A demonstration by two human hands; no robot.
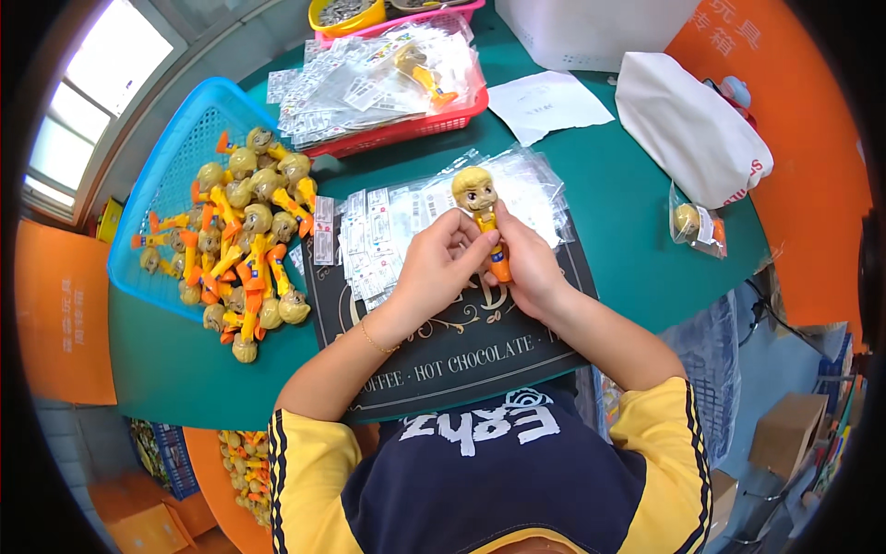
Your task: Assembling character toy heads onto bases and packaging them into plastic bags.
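Yellow-haired and orange-footed, the small figure (484, 220) sits between my two hands above the stacked clear packets (374, 245) on the black mat (480, 346). Its head points away from me and its face is turned up, probably so that I can look it over. My left grip (450, 254) is closed on it, thumb reaching across the body; my right grip (528, 263) is closed along the other side, its underneath fingers hidden. I'd guess the pairing keeps it from rolling. More figures (254, 222) fill the blue basket (189, 97) at my left, likely for easy reach, and a red basket (406, 137) of packets stands farther back on the green desk (637, 240). Both forearms slant inward, elbows wide, wrists meeting near the middle.
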